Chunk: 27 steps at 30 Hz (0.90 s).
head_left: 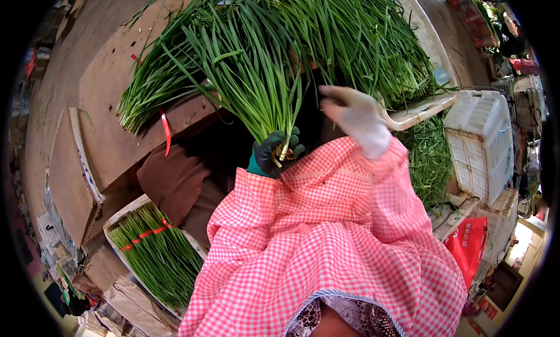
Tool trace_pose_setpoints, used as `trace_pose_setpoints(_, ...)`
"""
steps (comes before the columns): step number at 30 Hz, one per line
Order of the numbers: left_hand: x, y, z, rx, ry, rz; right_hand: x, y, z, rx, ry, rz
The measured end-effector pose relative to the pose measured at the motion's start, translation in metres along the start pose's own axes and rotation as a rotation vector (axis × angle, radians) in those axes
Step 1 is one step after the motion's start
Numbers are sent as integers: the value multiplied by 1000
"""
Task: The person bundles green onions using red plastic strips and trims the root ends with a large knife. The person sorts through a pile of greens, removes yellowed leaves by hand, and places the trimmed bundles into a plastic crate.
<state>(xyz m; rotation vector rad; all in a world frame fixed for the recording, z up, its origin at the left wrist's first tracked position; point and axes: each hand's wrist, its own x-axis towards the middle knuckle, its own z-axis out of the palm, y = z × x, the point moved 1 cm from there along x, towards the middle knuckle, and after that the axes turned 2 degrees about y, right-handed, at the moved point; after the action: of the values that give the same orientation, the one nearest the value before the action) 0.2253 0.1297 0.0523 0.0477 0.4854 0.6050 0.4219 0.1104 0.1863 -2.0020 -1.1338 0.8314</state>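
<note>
My left hand (274,155), in a dark green and black glove, is closed around the pale root ends of a bunch of garlic chives (251,80). The long green leaves fan up and away from it, over the table edge. To the right of the bunch, my right hand (357,115) wears a white glove and is raised and smeared by motion. Its fingers look stretched out with nothing in them. Beyond it, a big heap of chives (361,42) lies in a white plastic crate (417,114). More chives (149,89) lie on the table at the left.
The brown tabletop (108,104) spreads to the left, with a red strip (166,133) hanging at its edge. A box of red-banded chives (157,261) stands low left. On the right are loose greens (429,156), a white crate (478,144) and a red bag (468,246).
</note>
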Motion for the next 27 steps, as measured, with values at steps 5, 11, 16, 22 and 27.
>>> trace_pose_setpoints(5, -7, 0, 10, 30, 38, 21, 67, -13, 55, -304, -93, -186)
trace_pose_setpoints(11, -5, -10, -12, -27, -30, 33, 75, 1, 74, -169, -182, -28)
trace_pose_setpoints(16, -4, -13, -25, -37, -104, 27, 62, 8, 57, 125, -120, 62)
trace_pose_setpoints(22, -11, -8, 1, -60, -72, 93, 38, 2, 35, 266, -170, 84)
trace_pose_setpoints(27, -12, -12, 5, 96, -20, 66, 27, -12, 46, 422, -193, 138)
